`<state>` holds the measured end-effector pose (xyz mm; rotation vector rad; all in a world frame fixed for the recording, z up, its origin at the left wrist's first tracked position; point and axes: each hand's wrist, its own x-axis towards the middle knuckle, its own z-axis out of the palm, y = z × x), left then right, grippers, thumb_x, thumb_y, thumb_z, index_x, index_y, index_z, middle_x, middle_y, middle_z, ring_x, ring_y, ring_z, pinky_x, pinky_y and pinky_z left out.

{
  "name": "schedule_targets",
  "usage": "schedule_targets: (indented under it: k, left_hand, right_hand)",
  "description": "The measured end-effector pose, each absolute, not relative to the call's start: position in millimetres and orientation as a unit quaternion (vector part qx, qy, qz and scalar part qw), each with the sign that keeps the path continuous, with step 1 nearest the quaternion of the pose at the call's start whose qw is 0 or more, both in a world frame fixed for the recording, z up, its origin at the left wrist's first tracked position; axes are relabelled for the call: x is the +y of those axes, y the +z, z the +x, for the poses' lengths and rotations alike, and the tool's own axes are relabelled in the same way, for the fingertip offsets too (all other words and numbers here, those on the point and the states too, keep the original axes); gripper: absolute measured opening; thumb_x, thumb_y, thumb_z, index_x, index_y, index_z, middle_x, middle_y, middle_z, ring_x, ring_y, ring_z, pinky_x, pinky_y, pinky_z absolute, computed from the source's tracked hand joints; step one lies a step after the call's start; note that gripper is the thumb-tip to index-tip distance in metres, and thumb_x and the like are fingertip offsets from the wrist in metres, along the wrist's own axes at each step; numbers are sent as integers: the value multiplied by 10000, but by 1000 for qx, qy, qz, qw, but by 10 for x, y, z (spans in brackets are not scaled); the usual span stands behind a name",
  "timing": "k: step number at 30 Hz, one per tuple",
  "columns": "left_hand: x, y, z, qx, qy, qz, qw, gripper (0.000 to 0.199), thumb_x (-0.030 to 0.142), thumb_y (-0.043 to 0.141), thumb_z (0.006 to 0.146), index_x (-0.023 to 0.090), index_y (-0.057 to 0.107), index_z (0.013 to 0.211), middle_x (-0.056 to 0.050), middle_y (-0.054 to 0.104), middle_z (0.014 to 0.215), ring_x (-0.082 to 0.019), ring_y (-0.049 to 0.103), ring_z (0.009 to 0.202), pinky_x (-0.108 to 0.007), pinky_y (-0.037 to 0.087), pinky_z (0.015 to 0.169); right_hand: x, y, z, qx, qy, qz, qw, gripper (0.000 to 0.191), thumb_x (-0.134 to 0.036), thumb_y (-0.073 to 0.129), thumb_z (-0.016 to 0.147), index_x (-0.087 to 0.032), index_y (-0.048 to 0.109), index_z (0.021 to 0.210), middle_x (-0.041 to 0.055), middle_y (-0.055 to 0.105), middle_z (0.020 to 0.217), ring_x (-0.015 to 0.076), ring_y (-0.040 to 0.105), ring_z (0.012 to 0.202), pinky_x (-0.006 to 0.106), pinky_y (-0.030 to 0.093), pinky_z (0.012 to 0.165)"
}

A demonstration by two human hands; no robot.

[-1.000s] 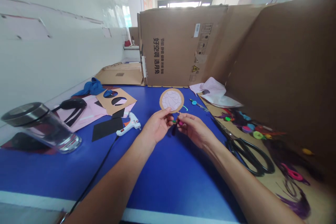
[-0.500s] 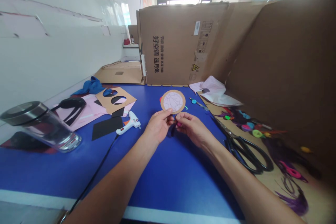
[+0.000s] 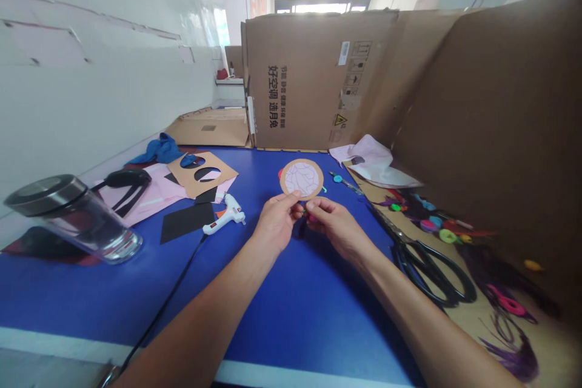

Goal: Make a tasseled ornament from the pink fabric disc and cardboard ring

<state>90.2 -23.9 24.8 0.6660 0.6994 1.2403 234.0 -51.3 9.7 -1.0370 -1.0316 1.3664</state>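
A round cardboard disc (image 3: pixel 302 178) with a pale face and thin purple lines like a web stands tilted over the blue table. My left hand (image 3: pixel 276 218) pinches its lower edge, thumb on the face. Close beside it, my right hand (image 3: pixel 334 221) is closed at the fingertips on a small pink piece (image 3: pixel 311 218), just under the disc. Something dark hangs below the fingers, too blurred to name. A red bit (image 3: pixel 280 174) shows past the disc's left edge, and a small green bit (image 3: pixel 324 190) past its right.
A white glue gun (image 3: pixel 226 215) with a cord, a black sheet (image 3: pixel 182 223), cardboard with two holes (image 3: pixel 227 176) and a glass bottle (image 3: pixel 109 236) lie left. Right are a drawing compass (image 3: pixel 348 183), large black scissors (image 3: pixel 431 270) and purple feathers (image 3: pixel 518 351). Cardboard walls (image 3: pixel 309 85) stand behind.
The whole view has shifted slightly. Both hands keep their hold, and the disc looks turned a little more toward me.
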Motion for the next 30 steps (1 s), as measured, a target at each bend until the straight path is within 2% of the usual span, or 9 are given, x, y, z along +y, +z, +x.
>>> schedule_targets:
  k: [14,20,30]
  left_hand:
    - [-251,224,911,321,545,319,706,216,242,892,745,116,718,771,-11,617,619,-86,519,561,-238,373,568]
    - [-205,237,875,326,562,293,702,226,229,895,743,121,712,821,-20,659,697,-94,549,590,-250,386,579]
    - [-172,214,861,348,574,277,688,190,225,869,798,127,731,884,-51,726,796,-95,572,599,-242,406,577]
  right_hand:
    - [-519,101,2333,-438,573,-439,535,407,-539,936,673,-204,718,757,-16,626,728,128,507,667,287,441,675]
    - [-535,125,2336,-426,580,-443,534,358,-487,944,656,-216,735,761,-15,646,759,126,510,663,292,463,686]
    - [-558,163,2305,-425,584,-441,533,384,-516,946,642,-213,725,724,-6,622,733,137,505,676,289,451,671]
